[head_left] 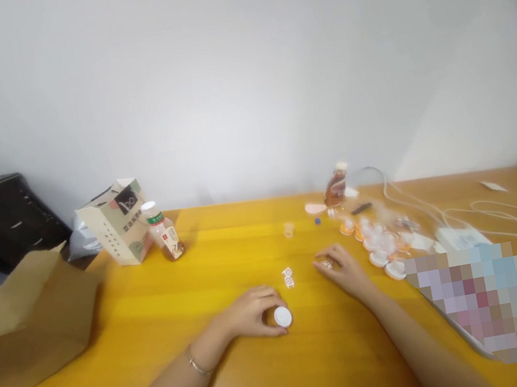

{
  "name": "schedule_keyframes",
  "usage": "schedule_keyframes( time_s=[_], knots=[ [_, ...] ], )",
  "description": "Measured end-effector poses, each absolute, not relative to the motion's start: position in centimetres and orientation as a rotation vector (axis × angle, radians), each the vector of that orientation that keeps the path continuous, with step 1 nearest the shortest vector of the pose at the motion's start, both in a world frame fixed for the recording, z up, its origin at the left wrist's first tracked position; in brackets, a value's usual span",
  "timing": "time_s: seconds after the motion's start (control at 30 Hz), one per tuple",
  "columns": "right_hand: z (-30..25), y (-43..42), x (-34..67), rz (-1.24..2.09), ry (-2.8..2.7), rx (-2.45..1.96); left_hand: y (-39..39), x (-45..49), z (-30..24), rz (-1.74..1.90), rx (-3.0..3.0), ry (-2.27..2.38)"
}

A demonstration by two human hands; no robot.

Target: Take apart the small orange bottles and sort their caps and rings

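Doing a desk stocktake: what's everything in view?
Table: 1, yellow wood, under everything
Drink bottle: 1, brown, white cap, back left
Printed paper bag: 1, cream, beside bottle
Kraft paper bag: 1, brown, left table edge
Drawer unit: 1, black, far left
Small bottle: 1, brown, back right
Cables: several, white, right
Small caps: many, white and orange, right
Perforated piece: 1, white, between grips
White round cap: 1, in left grip
Left grip: 1, around the cap
Right grip: 1, resting on table

left hand: 1 | right hand: 1 | white cap: 1 | tea bottle: 1 | brown bottle: 1 | printed paper bag: 1 | kraft paper bag: 1
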State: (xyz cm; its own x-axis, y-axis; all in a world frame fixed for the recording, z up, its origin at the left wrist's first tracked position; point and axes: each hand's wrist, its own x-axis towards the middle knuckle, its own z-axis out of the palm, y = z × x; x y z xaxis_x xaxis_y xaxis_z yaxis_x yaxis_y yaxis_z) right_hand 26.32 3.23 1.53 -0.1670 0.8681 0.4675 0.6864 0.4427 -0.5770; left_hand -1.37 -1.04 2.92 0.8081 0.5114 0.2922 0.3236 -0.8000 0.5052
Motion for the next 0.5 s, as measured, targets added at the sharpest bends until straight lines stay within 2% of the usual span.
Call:
schedule_keyframes(
  time_s=[0.23,0.5],
  knots=[
    [0.3,1.3,20.6,0.372,-2.194,-0.986,-1.0,-1.3,2.8,0.583,2.560,0.635],
    [0.0,1.5,21.1,0.471,-2.170,-1.019,-1.1,-1.4,2.9,0.573,2.553,0.658]
  ],
)
